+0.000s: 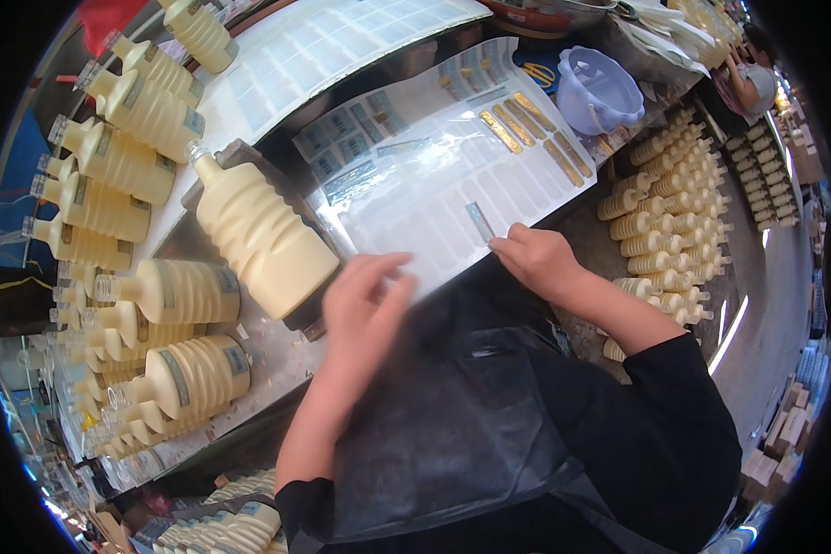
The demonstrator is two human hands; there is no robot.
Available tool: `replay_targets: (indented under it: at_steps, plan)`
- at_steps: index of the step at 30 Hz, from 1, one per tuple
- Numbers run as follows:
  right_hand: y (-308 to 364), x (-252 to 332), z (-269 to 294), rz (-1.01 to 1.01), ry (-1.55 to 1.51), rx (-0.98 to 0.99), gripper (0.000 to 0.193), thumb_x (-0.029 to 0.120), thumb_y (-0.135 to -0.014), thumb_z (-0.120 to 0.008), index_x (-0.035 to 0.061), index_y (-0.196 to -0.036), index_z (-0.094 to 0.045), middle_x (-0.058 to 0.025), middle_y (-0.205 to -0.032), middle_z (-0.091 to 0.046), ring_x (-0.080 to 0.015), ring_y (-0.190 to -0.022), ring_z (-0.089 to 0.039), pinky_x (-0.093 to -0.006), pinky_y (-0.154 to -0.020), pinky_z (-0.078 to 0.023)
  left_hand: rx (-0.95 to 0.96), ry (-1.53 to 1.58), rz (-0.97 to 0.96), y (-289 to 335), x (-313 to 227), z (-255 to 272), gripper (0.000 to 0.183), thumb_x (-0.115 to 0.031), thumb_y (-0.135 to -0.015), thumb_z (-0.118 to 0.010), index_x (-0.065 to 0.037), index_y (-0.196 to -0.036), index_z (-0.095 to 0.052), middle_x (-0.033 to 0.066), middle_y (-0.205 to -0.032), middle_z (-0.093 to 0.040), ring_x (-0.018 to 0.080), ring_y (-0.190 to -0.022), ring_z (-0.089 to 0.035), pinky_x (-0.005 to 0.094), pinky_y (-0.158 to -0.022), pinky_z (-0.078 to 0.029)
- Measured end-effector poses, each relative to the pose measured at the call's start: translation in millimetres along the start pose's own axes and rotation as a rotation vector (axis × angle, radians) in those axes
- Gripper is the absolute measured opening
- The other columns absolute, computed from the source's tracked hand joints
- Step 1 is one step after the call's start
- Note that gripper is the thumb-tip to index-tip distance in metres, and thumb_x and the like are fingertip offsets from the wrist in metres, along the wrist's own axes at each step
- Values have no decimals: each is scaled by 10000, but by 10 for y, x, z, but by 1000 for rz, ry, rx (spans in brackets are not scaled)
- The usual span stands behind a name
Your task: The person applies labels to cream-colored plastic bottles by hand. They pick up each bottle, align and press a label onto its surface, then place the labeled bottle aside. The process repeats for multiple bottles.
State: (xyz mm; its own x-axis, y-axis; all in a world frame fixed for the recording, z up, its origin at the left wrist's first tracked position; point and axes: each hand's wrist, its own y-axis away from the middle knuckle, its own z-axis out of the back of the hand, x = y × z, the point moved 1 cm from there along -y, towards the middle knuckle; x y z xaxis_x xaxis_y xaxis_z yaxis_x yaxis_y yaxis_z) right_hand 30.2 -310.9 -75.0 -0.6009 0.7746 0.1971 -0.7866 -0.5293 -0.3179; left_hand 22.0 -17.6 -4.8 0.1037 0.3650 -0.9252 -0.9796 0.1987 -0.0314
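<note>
My right hand (534, 262) is closed in a pinch at the lower end of a narrow grey-blue label strip (478, 222), above a white label sheet (434, 208). At the sheet's near left edge is my left hand (365, 300), blurred by motion, its thumb and fingers apart with nothing seen between them. Gold label strips (500, 131) and grey-blue labels (346, 138) are still on the sheet. Just left of the sheet a large cream bottle (263, 240) with wavy ribs and a clear neck lies tilted on a dark support (214, 175).
Several labelled cream bottles (189, 291) lie in stacks on the left. A second label sheet (332, 55) lies at the back, and a lavender basket (598, 88) stands at the back right. Rows of cream bottles (660, 231) cover the floor at right; another person (752, 83) is far right.
</note>
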Motion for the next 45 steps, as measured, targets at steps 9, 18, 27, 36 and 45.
replay_targets:
  at_steps: [9,18,27,36,45]
  plan:
    - [-671,348,468,-237,-798,54,117,74,-851,-684,37,-921,-771,-86,-735,-630,-176,-613,-615,-312,-571,-478,266,697,659,-244,134,-340,628,-535,-1084,-410,3,-1206,-709,86,-989,-723,128,-762,-578,252,-667,-470]
    - [-1014,680,603,416,-94,-122,279,123,-778,-676,89,-1053,-710,-46,-803,-535,-192,-579,-607,-325,-506,-493,-98,910,394,-328,-126,33,317,-165,-938,-754,-3,-1193,-660,7,-878,-666,69,-725,-577,214,-645,-455]
    - [-1380,830,598,531,-150,-167,299,115,-780,-693,75,-1076,-715,-50,-875,-597,-194,-597,-611,-324,-503,-495,-259,768,301,-272,-104,349,351,-54,-858,-771,-3,-1190,-669,39,-1013,-672,111,-890,-613,266,-764,-485]
    - [-1896,1078,435,-144,-1177,105,225,42,-910,-670,14,-1124,-732,-20,-1083,-684,-18,-667,-547,-200,-583,-445,-512,608,31,-206,-214,679,194,-26,-889,-770,-19,-1069,-698,17,-976,-692,78,-901,-637,236,-821,-506]
    - [-2070,1443,261,134,-706,-237,157,58,-816,-780,47,-851,-628,-111,-1096,-705,-160,-621,-645,-277,-536,-500,-669,597,-253,-52,71,939,187,129,-864,-727,-20,-950,-655,47,-975,-673,100,-896,-631,244,-816,-509]
